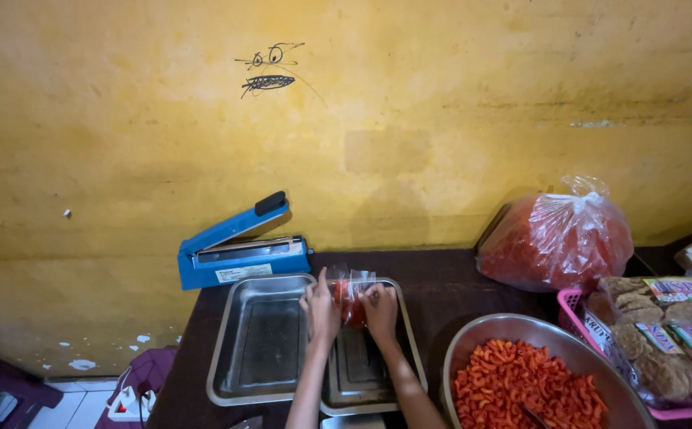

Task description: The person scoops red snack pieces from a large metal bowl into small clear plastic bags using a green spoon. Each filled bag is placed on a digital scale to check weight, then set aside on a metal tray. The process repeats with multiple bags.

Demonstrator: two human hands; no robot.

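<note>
Both my hands hold a small clear plastic bag of red-orange snacks (350, 295) above a metal tray. My left hand (319, 311) grips the bag's left side and my right hand (381, 310) grips its right side, near the top. The bag hangs upright over the right steel tray (362, 369). A second steel tray (260, 338) lies just to the left, touching it. A blue heat sealer (239, 246) with its arm raised stands behind the trays against the yellow wall.
A large steel bowl (473, 343) of red-orange curled snacks sits at the front right. Behind it lies a big tied plastic bag of red snacks (556, 234). A pink basket (572, 310) holds packed brown crackers at the far right. The floor at the left has cables.
</note>
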